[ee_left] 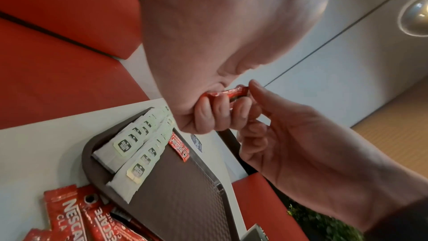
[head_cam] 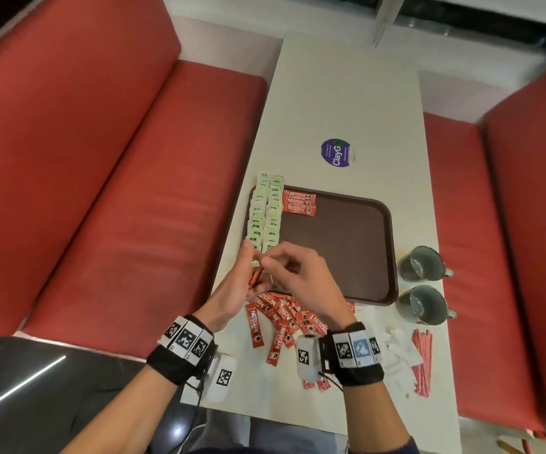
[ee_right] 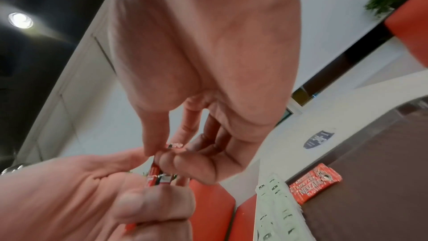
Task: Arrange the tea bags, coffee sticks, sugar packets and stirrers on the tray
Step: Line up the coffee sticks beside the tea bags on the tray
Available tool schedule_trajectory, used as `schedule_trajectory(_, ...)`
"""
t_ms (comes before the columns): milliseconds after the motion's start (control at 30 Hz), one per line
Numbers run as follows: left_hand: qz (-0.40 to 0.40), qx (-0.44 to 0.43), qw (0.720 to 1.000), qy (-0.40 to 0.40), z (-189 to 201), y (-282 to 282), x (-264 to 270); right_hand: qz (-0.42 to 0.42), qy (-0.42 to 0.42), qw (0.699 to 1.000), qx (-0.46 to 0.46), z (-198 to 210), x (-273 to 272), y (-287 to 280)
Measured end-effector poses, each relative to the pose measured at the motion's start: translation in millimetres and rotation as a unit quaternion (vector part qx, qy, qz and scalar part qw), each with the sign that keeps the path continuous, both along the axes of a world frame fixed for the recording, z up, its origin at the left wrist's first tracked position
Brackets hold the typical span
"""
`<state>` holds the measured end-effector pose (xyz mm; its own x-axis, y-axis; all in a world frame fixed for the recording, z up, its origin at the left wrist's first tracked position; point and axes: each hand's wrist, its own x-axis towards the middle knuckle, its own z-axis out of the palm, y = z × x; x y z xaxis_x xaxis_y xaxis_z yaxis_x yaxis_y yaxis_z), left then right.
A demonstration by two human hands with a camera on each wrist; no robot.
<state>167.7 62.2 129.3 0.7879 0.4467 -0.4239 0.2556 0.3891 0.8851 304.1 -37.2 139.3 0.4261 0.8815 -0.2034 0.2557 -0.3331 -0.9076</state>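
My left hand (head_cam: 252, 277) grips a small bundle of red coffee sticks (head_cam: 256, 279) just over the near left corner of the brown tray (head_cam: 346, 257). At the bundle's top end, my right hand (head_cam: 271, 262) pinches one stick between thumb and fingers; the right wrist view shows this pinch on the coffee sticks (ee_right: 157, 176). Two rows of green-white tea bags (head_cam: 265, 211) line the tray's left side. Three coffee sticks (head_cam: 299, 202) lie side by side at its far left. In the left wrist view my curled left fingers (ee_left: 220, 111) wrap the bundle (ee_left: 231, 93).
A loose pile of coffee sticks (head_cam: 281, 319) lies on the white table in front of the tray. White sugar packets (head_cam: 399, 352) and red stirrers (head_cam: 423, 362) lie at the near right. Two grey cups (head_cam: 423, 263) stand right of the tray. Red benches flank the table.
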Motion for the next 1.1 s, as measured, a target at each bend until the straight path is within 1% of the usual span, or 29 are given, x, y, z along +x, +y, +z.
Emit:
schedule_trajectory(67, 0.000, 0.029, 0.999, 0.021, 4.4, -4.2, -3.1, -0.018, 0.040, 0.999, 0.021, 2.8, -5.9, -11.7)
schedule_trajectory(133, -0.004, 0.063, 0.997, 0.043, -0.7, -3.8, -6.9, -0.043, 0.023, 0.999, 0.019, -0.5, -8.1, -20.2)
schedule_trajectory(200, -0.010, 0.122, 0.990, 0.068, -9.5, -1.0, -9.5, -0.083, 0.005, 0.996, 0.011, -7.1, -8.8, -28.0)
schedule_trajectory(267, 0.005, 0.185, 0.979, 0.082, -15.1, 2.8, -12.1, -0.135, 0.046, 0.989, 0.034, -13.5, -8.0, -35.1)
schedule_trajectory(333, 0.047, 0.218, 0.973, 0.062, -15.6, 5.0, -14.8, -0.170, 0.107, 0.978, 0.054, -16.8, -7.1, -41.5)
schedule_trajectory(367, 0.067, 0.225, 0.971, 0.043, -13.1, 5.3, -15.6, -0.176, 0.116, 0.976, 0.051, -18.2, -7.0, -44.2)
schedule_trajectory(467, 0.093, 0.255, 0.962, 0.019, -9.9, 6.2, -14.6, -0.150, 0.061, 0.987, -0.004, -23.1, -7.0, -47.3)
schedule_trajectory(600, 0.090, 0.301, 0.949, 0.021, -9.4, 5.6, -7.3, -0.106, -0.001, 0.993, -0.056, -31.2, -5.2, -44.1)
schedule_trajectory(700, 0.052, 0.343, 0.937, 0.035, -9.8, 3.9, -3.5, -0.080, -0.063, 0.994, -0.039, -30.4, -4.3, -43.5)
schedule_trajectory(800, 0.021, 0.361, 0.932, 0.032, -10.3, 0.4, -0.9, -0.092, -0.093, 0.991, -0.004, -27.4, -2.2, -43.2)
schedule_trajectory(867, 0.011, 0.349, 0.937, 0.026, -12.4, -0.3, 0.1, -0.105, -0.071, 0.992, 0.010, -27.6, 0.3, -43.9)
schedule_trajectory(900, 0.002, 0.336, 0.941, 0.025, -14.2, -0.2, 0.1, -0.117, -0.043, 0.992, 0.018, -27.7, 1.6, -44.2)
schedule_trajectory(967, -0.013, 0.315, 0.948, 0.035, -19.7, 0.2, -0.8, -0.149, 0.055, 0.986, 0.041, -24.4, 2.4, -44.9)
schedule_trajectory(1033, -0.006, 0.295, 0.954, 0.042, -24.5, 0.4, -1.9, -0.168, 0.158, 0.972, 0.054, -20.0, 2.1, -46.9)
schedule_trajectory(1100, 0.018, 0.275, 0.960, 0.038, -25.7, 1.1, -2.9, -0.169, 0.193, 0.966, 0.038, -22.0, 4.0, -49.1)
